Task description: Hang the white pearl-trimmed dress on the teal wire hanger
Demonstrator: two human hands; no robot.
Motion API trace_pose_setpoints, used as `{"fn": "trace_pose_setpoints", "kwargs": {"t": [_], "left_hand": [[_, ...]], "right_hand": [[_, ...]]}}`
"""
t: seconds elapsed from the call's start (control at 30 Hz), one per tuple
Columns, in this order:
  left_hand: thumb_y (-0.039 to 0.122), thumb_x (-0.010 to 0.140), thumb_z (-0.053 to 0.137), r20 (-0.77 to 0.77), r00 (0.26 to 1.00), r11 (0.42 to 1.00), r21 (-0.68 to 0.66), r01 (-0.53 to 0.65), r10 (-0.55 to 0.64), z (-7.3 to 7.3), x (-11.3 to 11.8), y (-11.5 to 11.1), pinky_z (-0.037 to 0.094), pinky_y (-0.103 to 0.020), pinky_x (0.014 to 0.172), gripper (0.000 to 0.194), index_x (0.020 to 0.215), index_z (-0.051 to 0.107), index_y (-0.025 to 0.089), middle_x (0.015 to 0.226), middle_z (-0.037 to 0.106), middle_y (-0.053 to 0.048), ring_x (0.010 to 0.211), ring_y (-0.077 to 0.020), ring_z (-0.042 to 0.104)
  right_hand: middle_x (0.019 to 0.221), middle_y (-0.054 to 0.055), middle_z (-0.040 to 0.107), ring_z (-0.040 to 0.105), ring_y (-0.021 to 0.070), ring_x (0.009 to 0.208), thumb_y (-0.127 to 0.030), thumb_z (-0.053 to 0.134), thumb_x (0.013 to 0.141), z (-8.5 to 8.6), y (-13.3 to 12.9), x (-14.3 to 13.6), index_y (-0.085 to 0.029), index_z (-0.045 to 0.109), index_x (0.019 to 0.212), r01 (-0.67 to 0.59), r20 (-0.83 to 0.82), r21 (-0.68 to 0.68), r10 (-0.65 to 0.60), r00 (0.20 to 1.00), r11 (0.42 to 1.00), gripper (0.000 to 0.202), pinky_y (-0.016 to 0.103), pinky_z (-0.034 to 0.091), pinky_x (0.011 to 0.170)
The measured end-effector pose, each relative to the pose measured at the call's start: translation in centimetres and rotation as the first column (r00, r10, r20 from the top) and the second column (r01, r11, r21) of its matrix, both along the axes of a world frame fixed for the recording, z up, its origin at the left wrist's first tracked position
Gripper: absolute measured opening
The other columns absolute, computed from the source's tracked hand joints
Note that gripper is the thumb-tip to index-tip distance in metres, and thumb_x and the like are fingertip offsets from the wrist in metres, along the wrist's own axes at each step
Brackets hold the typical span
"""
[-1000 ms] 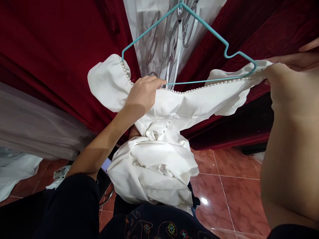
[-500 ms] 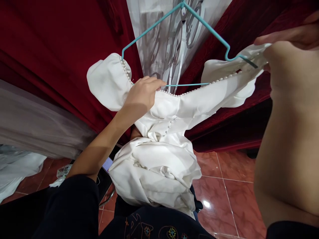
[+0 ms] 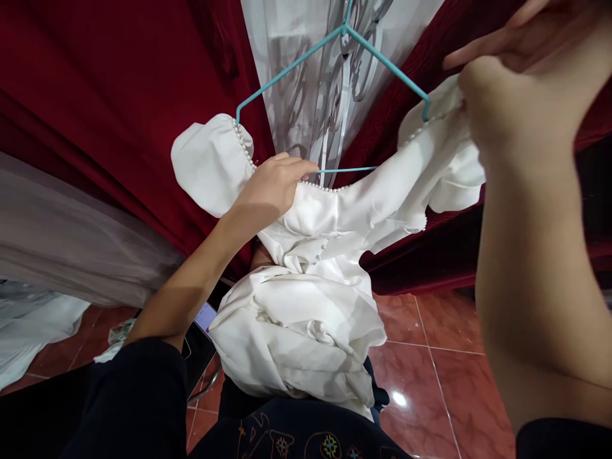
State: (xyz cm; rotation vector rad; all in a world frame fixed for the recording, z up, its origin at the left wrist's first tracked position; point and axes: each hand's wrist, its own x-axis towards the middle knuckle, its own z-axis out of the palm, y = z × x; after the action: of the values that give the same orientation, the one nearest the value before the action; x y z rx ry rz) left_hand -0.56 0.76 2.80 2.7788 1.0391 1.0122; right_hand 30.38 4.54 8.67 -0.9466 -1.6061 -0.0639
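Observation:
A white dress with a pearl-edged neckline and puffed sleeves is spread over a light-blue hanger. My left hand is closed at the neckline, left of centre, with the hanger's lower bar running out beside its fingertips. At the upper right, my right hand grips the dress at its right shoulder, some fingers stretched out; its grip is partly hidden. The hanger's right end disappears under that shoulder fabric, while its left end sits inside the left sleeve opening. The gathered skirt rests on my lap.
Dark red curtains hang at both sides, with a sheer white curtain and white scrollwork between them. A phone lies on a black surface at my left. White fabric lies over the red tiled floor.
My right hand has moved left and inward with the right shoulder of the dress, which now covers the hanger's right end. The hanger has dropped slightly. My left hand stays in place.

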Motion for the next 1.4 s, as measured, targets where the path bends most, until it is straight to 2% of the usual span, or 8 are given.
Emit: {"fn": "trace_pose_setpoints", "kwargs": {"t": [0.1, 0.3, 0.43, 0.57, 0.73, 0.93, 1.17, 1.4], "left_hand": [[-0.002, 0.095, 0.045, -0.017, 1.0, 1.0, 0.007, -0.023, 0.023, -0.3, -0.1, 0.4, 0.057, -0.036, 0.087, 0.042, 0.116, 0.076, 0.018, 0.101, 0.077, -0.003, 0.094, -0.0219, 0.066], [-0.001, 0.096, 0.045, -0.021, 0.993, 0.993, -0.001, -0.117, 0.117, -0.5, 0.8, 0.0, 0.055, -0.041, 0.098, 0.042, 0.121, 0.073, 0.019, 0.106, 0.076, -0.005, 0.105, -0.0249, 0.068], [0.004, 0.101, 0.044, -0.002, 0.993, 0.992, 0.038, -0.119, 0.119, -1.0, 1.5, -1.1, 0.054, -0.044, 0.106, 0.042, 0.13, 0.07, 0.021, 0.12, 0.075, -0.006, 0.116, -0.0256, 0.066], [0.013, 0.11, 0.036, 0.104, 0.974, 0.95, 0.223, -0.218, 0.199, -1.2, 0.6, -2.2, 0.049, -0.049, 0.113, 0.042, 0.13, 0.068, 0.031, 0.134, 0.067, -0.004, 0.131, -0.025, 0.058], [0.024, 0.109, 0.056, 0.428, 0.798, 0.753, 0.323, -0.573, 0.424, -0.4, -1.8, -1.6, 0.037, -0.053, 0.12, 0.029, 0.138, 0.055, 0.026, 0.144, 0.053, -0.008, 0.137, -0.0272, 0.045], [0.021, 0.12, 0.02, 0.292, 0.876, 0.847, 0.268, -0.459, 0.383, 0.2, -6.1, 1.0, 0.053, -0.034, 0.109, 0.033, 0.129, 0.052, 0.025, 0.129, 0.066, 0.006, 0.119, -0.0084, 0.059], [0.032, 0.107, 0.055, 0.203, 0.789, 0.814, -0.117, -0.568, 0.58, -0.3, -12.8, 0.4, 0.061, -0.036, 0.082, 0.021, 0.103, 0.074, 0.027, 0.099, 0.079, 0.012, 0.089, -0.012, 0.066], [0.017, 0.095, 0.05, -0.157, 0.988, 0.948, -0.313, -0.061, 0.012, -0.7, -7.9, -4.4, 0.063, -0.033, 0.09, 0.035, 0.107, 0.082, 0.022, 0.107, 0.083, 0.0, 0.096, -0.0206, 0.078]], "right_hand": [[0.107, 0.008, 0.061, 0.072, 0.0132, 0.09, 0.006, 0.058, 0.08, -0.2, -1.7, -2.5, -0.025, 0.039, 0.091, -0.168, 0.037, -0.03, 0.169, 0.985, 0.985, 0.038, 0.024, 0.044, 0.061], [0.115, 0.011, 0.067, 0.066, 0.0197, 0.101, -0.029, 0.058, 0.101, -4.3, -6.2, -5.2, -0.022, 0.06, 0.115, -0.109, 0.141, 0.21, 0.08, 0.987, 0.972, 0.015, 0.036, 0.054, 0.086], [0.124, 0.01, 0.067, 0.064, 0.0287, 0.116, -0.029, 0.058, 0.099, -8.7, -6.1, -8.0, -0.025, 0.057, 0.124, -0.149, 0.437, 0.032, 0.12, 0.891, 0.988, 0.026, 0.048, 0.053, 0.096], [0.118, 0.008, 0.069, 0.065, 0.0279, 0.111, -0.029, 0.056, 0.099, -11.2, -4.6, -8.6, -0.026, 0.058, 0.117, -0.032, 0.357, 0.072, 0.004, 0.934, 0.997, 0.018, 0.048, 0.049, 0.096], [0.107, 0.005, 0.069, 0.065, 0.0258, 0.1, -0.024, 0.052, 0.098, -12.1, -3.9, -8.8, -0.027, 0.059, 0.117, -0.007, 0.232, 0.164, -0.032, 0.972, 0.986, 0.02, 0.046, 0.047, 0.092], [0.105, 0.005, 0.068, 0.065, 0.0233, 0.099, -0.027, 0.051, 0.1, -12.8, -2.7, -9.3, -0.028, 0.066, 0.116, 0.062, 0.235, 0.203, -0.11, 0.966, 0.977, 0.022, 0.045, 0.048, 0.092], [0.107, 0.007, 0.067, 0.064, 0.0248, 0.103, -0.029, 0.053, 0.103, -12.2, -3.4, -9.2, -0.029, 0.066, 0.118, 0.039, 0.247, 0.113, -0.066, 0.967, 0.993, 0.02, 0.047, 0.047, 0.095], [0.104, 0.005, 0.07, 0.064, 0.022, 0.1, -0.026, 0.053, 0.103, -12.2, -3.6, -9.4, -0.028, 0.07, 0.114, 0.011, 0.197, 0.115, -0.034, 0.98, 0.993, 0.02, 0.045, 0.048, 0.093]]}}
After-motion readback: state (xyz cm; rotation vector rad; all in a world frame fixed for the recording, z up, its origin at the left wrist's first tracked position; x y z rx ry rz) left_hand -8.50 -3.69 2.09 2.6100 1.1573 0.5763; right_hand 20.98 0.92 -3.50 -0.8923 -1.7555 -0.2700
